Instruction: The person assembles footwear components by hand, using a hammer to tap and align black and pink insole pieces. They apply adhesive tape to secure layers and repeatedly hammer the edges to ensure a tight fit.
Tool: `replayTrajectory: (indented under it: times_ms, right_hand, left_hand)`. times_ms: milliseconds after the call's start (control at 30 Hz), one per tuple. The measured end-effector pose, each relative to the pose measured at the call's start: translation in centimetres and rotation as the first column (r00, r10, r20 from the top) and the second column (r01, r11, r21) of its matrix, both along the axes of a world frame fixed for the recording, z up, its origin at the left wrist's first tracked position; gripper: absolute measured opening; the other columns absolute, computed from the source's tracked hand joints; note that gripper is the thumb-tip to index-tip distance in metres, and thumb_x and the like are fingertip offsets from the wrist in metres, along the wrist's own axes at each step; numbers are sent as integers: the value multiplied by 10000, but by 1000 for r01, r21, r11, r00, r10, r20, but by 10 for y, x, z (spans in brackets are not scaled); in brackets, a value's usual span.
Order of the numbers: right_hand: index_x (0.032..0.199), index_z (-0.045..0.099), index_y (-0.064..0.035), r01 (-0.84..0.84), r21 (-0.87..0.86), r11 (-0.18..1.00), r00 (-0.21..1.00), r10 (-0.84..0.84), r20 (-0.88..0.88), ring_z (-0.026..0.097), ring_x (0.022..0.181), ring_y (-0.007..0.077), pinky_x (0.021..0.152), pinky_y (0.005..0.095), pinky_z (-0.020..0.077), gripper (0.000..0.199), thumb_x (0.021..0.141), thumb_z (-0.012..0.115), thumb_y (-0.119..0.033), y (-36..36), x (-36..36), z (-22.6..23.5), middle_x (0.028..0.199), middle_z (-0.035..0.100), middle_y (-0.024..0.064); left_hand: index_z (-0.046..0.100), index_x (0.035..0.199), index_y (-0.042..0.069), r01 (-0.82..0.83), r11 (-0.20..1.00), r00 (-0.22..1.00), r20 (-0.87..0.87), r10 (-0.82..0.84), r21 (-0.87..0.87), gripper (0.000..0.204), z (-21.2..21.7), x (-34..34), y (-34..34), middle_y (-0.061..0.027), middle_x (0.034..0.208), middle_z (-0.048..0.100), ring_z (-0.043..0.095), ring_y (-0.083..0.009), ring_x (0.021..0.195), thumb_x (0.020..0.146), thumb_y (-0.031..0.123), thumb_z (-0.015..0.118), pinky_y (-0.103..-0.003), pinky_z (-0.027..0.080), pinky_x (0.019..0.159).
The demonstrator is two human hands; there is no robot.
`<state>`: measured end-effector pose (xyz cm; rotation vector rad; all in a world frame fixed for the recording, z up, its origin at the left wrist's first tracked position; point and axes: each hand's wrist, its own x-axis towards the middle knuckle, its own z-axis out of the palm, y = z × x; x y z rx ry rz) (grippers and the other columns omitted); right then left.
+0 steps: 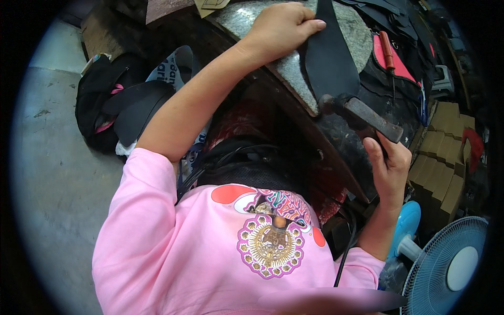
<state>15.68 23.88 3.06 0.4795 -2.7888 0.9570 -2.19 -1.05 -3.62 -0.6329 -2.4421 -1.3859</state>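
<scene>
My left hand (286, 31) is closed on the upper part of a long, curved black piece (332, 60) of flat sheet, perhaps leather, with the thumb pressed on its edge. This piece lies over a speckled grey stone slab (353, 29) at the table's near edge. In my right hand (389, 165) is a hammer (374, 119), gripped with the fingers wrapped round its handle. The worn metal head hovers by the lower end of the black piece. Whether it touches the piece, I cannot tell.
A red-handled screwdriver (387, 50) lies on a pink-and-black piece (396, 60) to the right. More black cut pieces (391, 16) are heaped behind. Stacked cardboard pieces (438, 157) and a fan (451, 268) stand at right. Left of my knees is a black bag-like bundle (94, 100).
</scene>
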Motion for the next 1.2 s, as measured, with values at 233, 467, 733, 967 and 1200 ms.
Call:
replayTrajectory:
  times_ms: [233,467,733,967,1200]
  right_hand:
    - [1195,671,60,220,-195,956,966,-241,-92,570,679,87,607,228,459,306,952,689,-126,37,5,18,808,642,29]
    - [1345,596,-2,19,-509,861,909,-226,-349,585,654,102,586,228,459,405,1006,617,-223,15,-12,16,836,687,105]
    - [1174,683,-33,99,127,987,987,-82,-139,704,784,265,728,314,532,317,910,729,-203,-8,-30,2,941,711,159]
    - [1339,618,-37,78,-186,980,982,-108,-158,523,635,51,569,235,444,395,988,648,-215,-4,-31,-5,761,612,-6]
    - [1273,668,-40,101,69,992,968,-82,-238,564,700,50,609,221,467,338,989,647,-221,7,-44,-11,870,670,49]
  left_hand:
    - [593,1075,-35,224,950,970,49,-240,220,211,18,15,-9,-156,843,629,617,-245,775,915,94,644,-374,495,732]
    - [563,1257,29,-3,986,989,-145,-22,-169,327,22,13,-19,-275,1014,664,654,-421,961,950,140,583,-476,519,804]
    - [594,1284,130,-185,918,953,-293,80,-351,351,-2,12,-9,-160,952,706,694,-347,857,949,239,589,-444,557,731]
    - [626,1263,164,-163,893,932,-363,0,-419,334,-7,11,-9,-126,909,728,710,-327,795,970,315,571,-444,566,668]
    - [452,1446,119,38,957,992,-108,-71,-287,500,21,42,-22,-185,826,685,674,-331,745,972,150,611,-386,512,689]
